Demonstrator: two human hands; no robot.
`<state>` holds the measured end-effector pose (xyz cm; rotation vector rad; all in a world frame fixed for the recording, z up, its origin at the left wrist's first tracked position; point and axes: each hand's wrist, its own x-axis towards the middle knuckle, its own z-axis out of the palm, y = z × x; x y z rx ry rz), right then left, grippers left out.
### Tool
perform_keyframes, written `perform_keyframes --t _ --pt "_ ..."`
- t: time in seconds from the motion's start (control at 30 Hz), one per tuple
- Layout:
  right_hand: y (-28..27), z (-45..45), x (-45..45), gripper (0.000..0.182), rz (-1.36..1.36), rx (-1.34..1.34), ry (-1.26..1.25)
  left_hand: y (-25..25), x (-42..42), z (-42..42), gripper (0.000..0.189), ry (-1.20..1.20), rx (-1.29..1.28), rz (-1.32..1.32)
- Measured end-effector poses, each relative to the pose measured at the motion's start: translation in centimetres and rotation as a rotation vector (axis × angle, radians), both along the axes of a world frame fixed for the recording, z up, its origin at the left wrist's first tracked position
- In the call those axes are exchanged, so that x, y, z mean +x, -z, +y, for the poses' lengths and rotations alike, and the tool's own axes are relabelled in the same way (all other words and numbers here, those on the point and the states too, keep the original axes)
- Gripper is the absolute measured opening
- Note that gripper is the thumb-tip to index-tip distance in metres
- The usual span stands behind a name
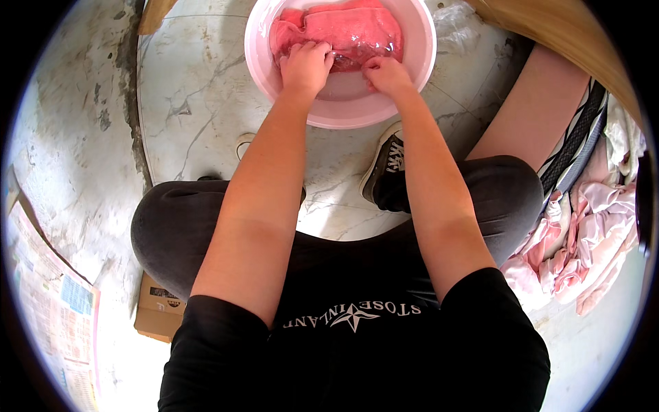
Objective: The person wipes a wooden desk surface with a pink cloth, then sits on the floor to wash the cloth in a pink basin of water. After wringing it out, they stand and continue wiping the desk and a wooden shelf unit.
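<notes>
A wet coral-pink cloth, perhaps a towel, lies folded in a round pale-pink plastic basin with shallow water. My left hand grips the cloth's near edge at the left, its fingertips partly hidden in the folds. At the near right corner my right hand has its fingers curled on the same edge. Shiny wet patches or bubbles show on the cloth between the two hands. Part of the basin's far rim is cut off by the top of the view.
The basin stands on marble-patterned floor tiles, just beyond my shoe. Crumpled clear plastic lies to its right. Pink satin-like fabric is heaped at the right. A cardboard box sits behind my left knee; newspaper is at far left.
</notes>
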<state>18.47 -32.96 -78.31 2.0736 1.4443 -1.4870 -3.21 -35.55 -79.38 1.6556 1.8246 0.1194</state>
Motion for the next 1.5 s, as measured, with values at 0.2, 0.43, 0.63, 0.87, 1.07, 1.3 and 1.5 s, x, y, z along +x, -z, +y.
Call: perform_keyframes --t 0.2,0.43,0.63,0.87,1.07,1.3,1.5 --pt "0.7 -1.9 -2.2 0.035 -0.069 0.264 -0.015 -0.2 0.1 1.1 0.025 -0.067 -0.133 -0.089" --pt "1.6 -2.5 -4.4 0.039 -0.109 0.354 0.139 -0.1 0.3 1.1 0.027 -0.062 -0.168 -0.076" --pt "2.2 -1.9 -4.7 0.033 -0.047 0.271 0.183 -0.4 0.2 1.2 0.027 -0.044 -0.17 -0.06" --pt "3.4 -2.1 -5.1 0.029 0.099 0.21 0.403 -0.4 0.3 1.5 0.029 -0.038 -0.16 -0.067" --pt "-1.3 -1.8 -4.0 0.02 0.378 -0.011 0.583 0.1 0.0 1.1 0.029 -0.06 -0.162 -0.067" --pt "-9.2 4.5 2.6 0.013 0.695 0.222 0.771 -0.5 0.4 0.8 0.031 0.054 -0.119 -0.023" --pt "-10.5 11.6 8.0 0.023 0.076 0.546 0.641 -1.2 0.3 -0.3 0.027 0.206 0.053 0.039"
